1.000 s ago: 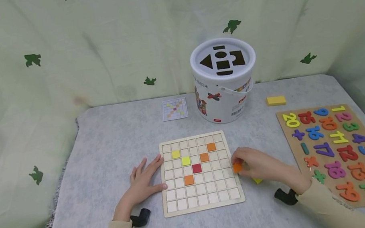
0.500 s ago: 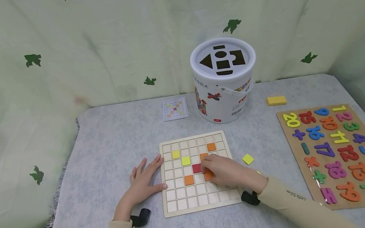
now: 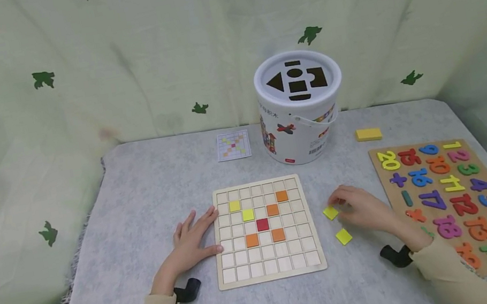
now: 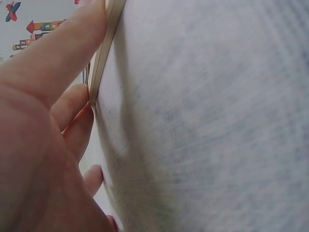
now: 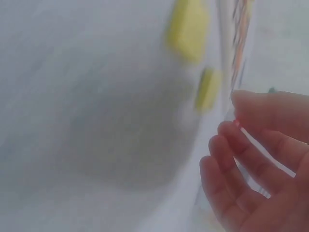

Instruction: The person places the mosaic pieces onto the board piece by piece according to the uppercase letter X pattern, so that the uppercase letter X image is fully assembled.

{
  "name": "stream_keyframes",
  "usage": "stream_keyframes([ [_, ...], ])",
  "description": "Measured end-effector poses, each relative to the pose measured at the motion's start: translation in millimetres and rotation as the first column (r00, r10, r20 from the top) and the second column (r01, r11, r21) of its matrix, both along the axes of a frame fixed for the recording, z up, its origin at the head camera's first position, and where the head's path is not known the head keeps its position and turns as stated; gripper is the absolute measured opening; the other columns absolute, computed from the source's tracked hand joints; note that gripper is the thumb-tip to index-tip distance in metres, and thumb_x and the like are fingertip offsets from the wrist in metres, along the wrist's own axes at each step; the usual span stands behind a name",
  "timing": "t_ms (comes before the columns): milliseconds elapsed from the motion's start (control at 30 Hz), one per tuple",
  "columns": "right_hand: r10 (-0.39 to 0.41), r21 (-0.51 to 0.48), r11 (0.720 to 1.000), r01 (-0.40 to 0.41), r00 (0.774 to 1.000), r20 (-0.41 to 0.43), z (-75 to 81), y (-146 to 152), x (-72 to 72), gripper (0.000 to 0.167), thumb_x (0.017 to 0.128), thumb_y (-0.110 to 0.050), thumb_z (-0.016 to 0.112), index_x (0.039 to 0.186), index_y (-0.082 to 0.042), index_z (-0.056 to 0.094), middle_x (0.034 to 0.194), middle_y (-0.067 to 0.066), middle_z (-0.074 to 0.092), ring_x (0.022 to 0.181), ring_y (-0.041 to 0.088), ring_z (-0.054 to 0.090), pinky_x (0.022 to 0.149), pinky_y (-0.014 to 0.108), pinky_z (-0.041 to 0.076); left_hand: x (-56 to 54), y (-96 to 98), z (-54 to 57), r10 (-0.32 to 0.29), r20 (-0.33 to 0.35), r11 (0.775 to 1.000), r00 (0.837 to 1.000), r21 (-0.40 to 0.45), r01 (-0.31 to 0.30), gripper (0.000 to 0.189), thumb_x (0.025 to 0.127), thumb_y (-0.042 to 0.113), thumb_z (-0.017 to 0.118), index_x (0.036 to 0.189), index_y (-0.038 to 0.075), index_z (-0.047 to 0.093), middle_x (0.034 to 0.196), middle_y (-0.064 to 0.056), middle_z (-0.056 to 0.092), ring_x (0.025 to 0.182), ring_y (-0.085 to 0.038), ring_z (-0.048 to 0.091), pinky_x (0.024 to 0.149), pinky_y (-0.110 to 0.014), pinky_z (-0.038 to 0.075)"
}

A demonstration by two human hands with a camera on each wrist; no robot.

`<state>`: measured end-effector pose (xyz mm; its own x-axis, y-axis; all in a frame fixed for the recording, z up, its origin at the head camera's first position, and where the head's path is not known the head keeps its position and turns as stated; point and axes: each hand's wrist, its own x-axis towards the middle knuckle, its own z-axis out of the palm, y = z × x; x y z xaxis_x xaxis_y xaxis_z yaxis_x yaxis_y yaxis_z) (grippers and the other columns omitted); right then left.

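Observation:
My left hand (image 3: 192, 241) rests spread at the left edge of a wooden grid board (image 3: 272, 273), thumb and fingertips touching its rim. In the left wrist view straight fingers lie against the board's edge (image 4: 100, 63). Set in the grid are two yellow tiles, a red tile (image 3: 263, 224) and several orange tiles, one of them an orange tile (image 3: 278, 235) at the lower right of the red one. Right of the board my right hand (image 3: 362, 210) hovers beside a yellow tile (image 3: 331, 212), fingers loosely bent and holding nothing. A second yellow tile (image 3: 344, 236) lies nearer the front.
Behind the board lies a small pattern card (image 3: 233, 145) showing a coloured X. A white bucket (image 3: 303, 130) with shape holes in its lid stands next to it. Farther right are a yellow block (image 3: 369, 135) and a number puzzle board (image 3: 440, 242), partly under the right arm.
My right hand carried an orange tile from the right of the board onto the grid, let it go below and right of the red tile, then moved back right. My left hand stayed put.

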<state>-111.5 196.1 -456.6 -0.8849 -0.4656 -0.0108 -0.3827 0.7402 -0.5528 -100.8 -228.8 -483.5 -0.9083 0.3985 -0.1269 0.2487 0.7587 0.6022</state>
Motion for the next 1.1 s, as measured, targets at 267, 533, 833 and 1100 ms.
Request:
stream_keyframes([
  [267, 0.029, -0.023, 0.999, -0.03, 0.999, -0.031, -1.0, 23.5, 3.4, 0.027, 0.076, 0.007, 0.073, 0.1, -0.003, 0.064, 0.093, 0.001, 0.061, 0.086, 0.021, 0.058, 0.074, 0.038, 0.051, 0.0, -0.4, -0.4, 0.003, 0.001, 1.0, 1.0, 0.012, -0.003, 0.085, 0.083, 0.041, 0.073, 0.151, 0.013, 0.03, 0.157, -0.006, 0.021, 0.142, -0.039, -0.003, 0.106, -0.06, -0.009],
  [533, 0.113, -0.062, 0.992, -0.11, 0.992, 0.051, 3.6, -18.5, 4.7, 0.025, 0.08, 0.004, 0.071, 0.102, -0.005, 0.065, 0.098, 0.0, 0.061, 0.089, 0.018, 0.057, 0.077, 0.035, 0.051, -0.3, -0.6, -1.6, 0.0, -0.004, 1.0, 1.0, -0.003, 0.0, 0.085, 0.084, 0.041, 0.072, 0.152, 0.013, 0.03, 0.157, -0.006, 0.021, 0.143, -0.038, -0.003, 0.106, -0.06, -0.009],
  [833, 0.243, -0.018, 0.97, -0.242, 0.969, 0.049, 0.8, -88.1, 5.3, 0.028, 0.084, -0.01, 0.073, 0.111, -0.007, 0.066, 0.102, -0.002, 0.058, 0.091, 0.012, 0.053, 0.081, 0.029, 0.048, -1.6, 0.3, -1.6, -0.002, -0.008, 1.0, 1.0, -0.009, 0.002, 0.086, 0.083, 0.041, 0.073, 0.151, 0.013, 0.03, 0.157, -0.006, 0.022, 0.143, -0.038, -0.002, 0.106, -0.06, -0.008],
  [1100, 0.256, 0.091, 0.964, -0.25, 0.965, -0.063, -3.0, -112.0, 9.2, 0.017, 0.082, -0.007, 0.073, 0.096, -0.009, 0.065, 0.089, -0.005, 0.051, 0.083, 0.012, 0.047, 0.07, 0.023, 0.046, -0.9, 0.4, -1.5, 0.001, -0.01, 1.0, 1.0, -0.009, -0.001, 0.086, 0.083, 0.042, 0.073, 0.151, 0.012, 0.031, 0.157, -0.006, 0.022, 0.143, -0.038, -0.002, 0.106, -0.06, -0.008],
])
